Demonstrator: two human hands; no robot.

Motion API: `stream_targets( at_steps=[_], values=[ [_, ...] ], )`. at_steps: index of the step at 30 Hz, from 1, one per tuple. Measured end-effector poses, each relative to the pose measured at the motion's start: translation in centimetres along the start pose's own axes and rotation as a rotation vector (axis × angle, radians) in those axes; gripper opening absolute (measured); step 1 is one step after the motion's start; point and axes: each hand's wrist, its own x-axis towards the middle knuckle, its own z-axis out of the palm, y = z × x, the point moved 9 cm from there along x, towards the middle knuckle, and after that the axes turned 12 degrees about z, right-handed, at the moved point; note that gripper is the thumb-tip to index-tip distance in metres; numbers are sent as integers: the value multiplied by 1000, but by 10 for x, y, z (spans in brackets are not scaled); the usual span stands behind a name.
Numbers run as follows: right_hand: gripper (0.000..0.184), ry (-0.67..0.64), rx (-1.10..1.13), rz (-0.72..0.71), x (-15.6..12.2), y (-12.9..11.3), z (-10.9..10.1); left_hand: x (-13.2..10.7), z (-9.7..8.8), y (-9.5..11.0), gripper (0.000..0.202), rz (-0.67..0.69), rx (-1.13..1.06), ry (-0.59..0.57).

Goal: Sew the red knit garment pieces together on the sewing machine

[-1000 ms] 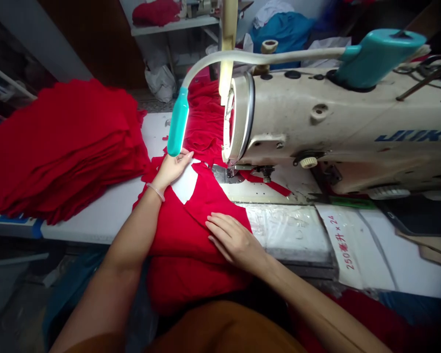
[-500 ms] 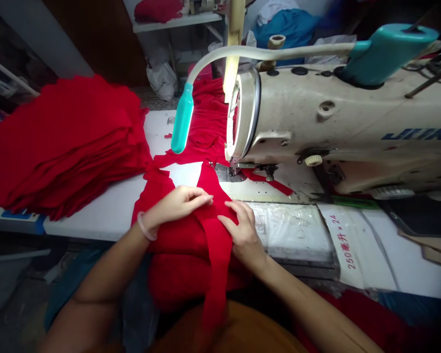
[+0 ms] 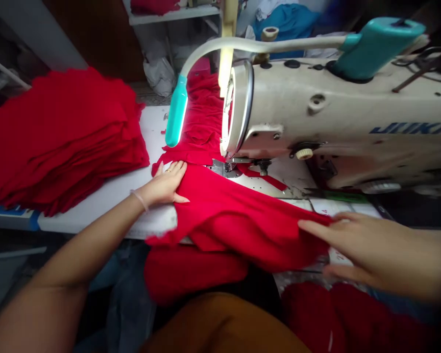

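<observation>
A piece of red fabric spreads across the front of the sewing machine, its top edge drawn out to the right below the needle area. My left hand lies flat on the fabric's left part, fingers stretched out, left of the presser foot. Far to the right, my right hand is closed on the other end of the fabric, blurred by motion. More gathered red fabric lies behind the needle area. Its link to the front piece cannot be made out clearly.
A tall stack of red fabric pieces stands on the left of the white table. A teal lamp hangs on a bent neck above the work. Dark scissors with a green part lie under the machine arm. Red cloth rests on my lap.
My right hand has moved far right, drawing the fabric out with it. My left hand has moved up and left and flattened onto the cloth. The view has shifted slightly.
</observation>
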Motion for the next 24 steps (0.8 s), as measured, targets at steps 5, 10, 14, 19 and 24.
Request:
stream_targets(
  at_steps=[5, 10, 14, 19, 24],
  values=[
    [34, -29, -97, -59, 56, -15, 27, 25, -36, 51, 49, 127, 50, 157],
    [42, -86, 3, 394, 108, -12, 59, 35, -33, 77, 43, 123, -59, 156],
    [49, -365, 606, 36, 107, -36, 52, 27, -23, 77, 72, 153, -71, 121],
    [57, -424, 716, -7, 93, -39, 52, 17, -15, 85, 111, 123, 7, -5],
    [57, -262, 439, -5, 83, -35, 71, -2, -1, 69, 119, 113, 89, -235]
  ],
)
